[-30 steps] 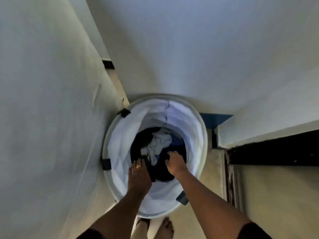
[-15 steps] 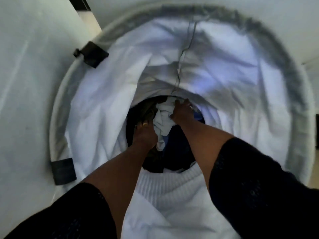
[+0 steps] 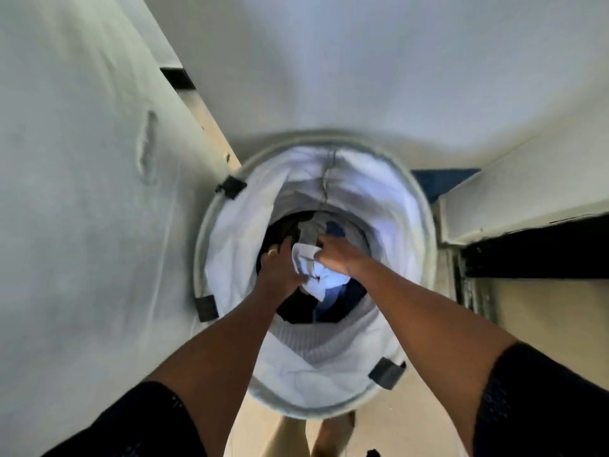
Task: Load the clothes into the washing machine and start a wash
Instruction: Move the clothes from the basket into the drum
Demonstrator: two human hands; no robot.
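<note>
A round white laundry hamper with a white fabric liner stands on the floor below me. Dark, grey and blue clothes lie deep inside it. Both my arms reach down into it. My right hand is closed on a white garment and a grey piece above it. My left hand, with a ring on one finger, grips dark clothes at the left of the pile and touches the white garment. No washing machine is in view.
White walls close in on the left and behind the hamper. A white ledge over a dark gap stands at the right. A blue object shows behind the hamper. My feet are on the beige floor.
My head has lifted away from the hamper, so it looks smaller now. Both hands have bunched up the white garment and raised it a little from the pile.
</note>
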